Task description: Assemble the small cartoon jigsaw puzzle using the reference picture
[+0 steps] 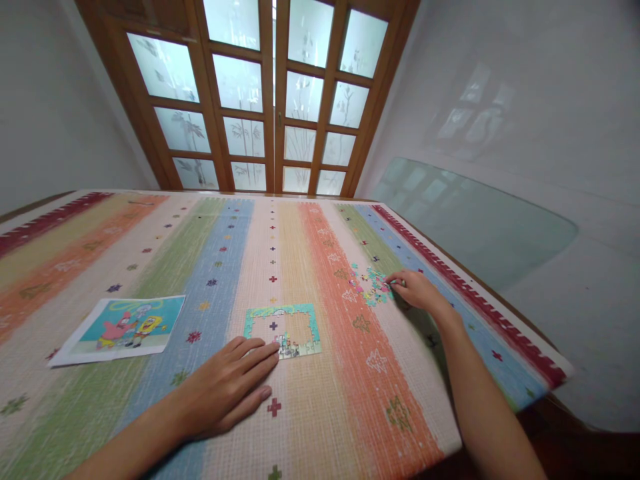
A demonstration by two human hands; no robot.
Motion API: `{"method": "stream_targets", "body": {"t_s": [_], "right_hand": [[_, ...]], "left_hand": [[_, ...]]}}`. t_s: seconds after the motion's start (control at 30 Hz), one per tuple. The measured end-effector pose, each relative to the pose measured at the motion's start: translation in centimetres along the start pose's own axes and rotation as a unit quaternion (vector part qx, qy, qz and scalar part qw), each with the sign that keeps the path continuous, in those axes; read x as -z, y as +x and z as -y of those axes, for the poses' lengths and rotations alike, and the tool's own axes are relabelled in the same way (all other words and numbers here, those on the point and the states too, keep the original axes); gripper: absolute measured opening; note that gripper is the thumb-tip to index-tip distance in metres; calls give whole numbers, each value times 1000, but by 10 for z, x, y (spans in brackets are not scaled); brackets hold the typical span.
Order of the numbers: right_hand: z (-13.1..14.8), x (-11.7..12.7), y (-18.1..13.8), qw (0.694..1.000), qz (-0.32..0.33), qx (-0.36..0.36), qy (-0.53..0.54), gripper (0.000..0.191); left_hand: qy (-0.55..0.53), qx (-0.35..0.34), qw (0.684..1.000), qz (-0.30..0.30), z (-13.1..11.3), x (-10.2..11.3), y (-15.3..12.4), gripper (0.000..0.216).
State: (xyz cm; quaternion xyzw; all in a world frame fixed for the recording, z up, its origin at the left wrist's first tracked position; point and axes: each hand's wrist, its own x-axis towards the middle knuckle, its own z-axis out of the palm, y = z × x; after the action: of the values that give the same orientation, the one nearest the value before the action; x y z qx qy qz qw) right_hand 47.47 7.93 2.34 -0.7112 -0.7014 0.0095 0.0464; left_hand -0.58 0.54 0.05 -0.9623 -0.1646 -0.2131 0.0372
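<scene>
My left hand (pixel 233 383) lies flat with its fingers stretched out, the fingertips on the lower left edge of a partly assembled jigsaw puzzle (pixel 311 328). The puzzle's border is joined into a frame, with a few pieces inside along the bottom and the tablecloth showing through its middle. Part of its lower left side is hidden under my fingers. Off to the right, my right hand (pixel 413 290) has thumb and fingers pinched together at the edge of a pile of loose puzzle pieces (pixel 373 287), mostly teal with some pink. Whatever sits between those fingertips is too small to tell.
A printed picture (pixel 133 327) of cartoon characters lies on the left. The striped tablecloth (pixel 305 413) covers the table, whose right edge runs beside my right arm. Beyond the far edge stand wooden doors (pixel 275 133) with frosted panes, and a wall (pixel 500 120) rises at right.
</scene>
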Motion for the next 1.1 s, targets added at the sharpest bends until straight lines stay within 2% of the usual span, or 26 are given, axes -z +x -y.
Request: {"method": "stream_targets", "body": {"t_s": [0.2,0.37,0.6,0.77,1.1], "right_hand": [[-11,2,0,1000,3,-24,0,29],[-12,1,-1,1000,1,-7,15,29],[-9,-2,2,994,-32,16,105,18],[-7,-4,4,991,-37,-6,130,11],[-23,7,0,985,3,-100,142,17]], "left_hand": [[18,-10,1000,3,0,0,0,36],[15,-7,1000,3,0,1,0,37],[12,-8,1000,-3,0,3,1,36],[11,-12,1000,-7,0,1,0,36],[5,-5,1000,-5,0,0,-1,36]]}}
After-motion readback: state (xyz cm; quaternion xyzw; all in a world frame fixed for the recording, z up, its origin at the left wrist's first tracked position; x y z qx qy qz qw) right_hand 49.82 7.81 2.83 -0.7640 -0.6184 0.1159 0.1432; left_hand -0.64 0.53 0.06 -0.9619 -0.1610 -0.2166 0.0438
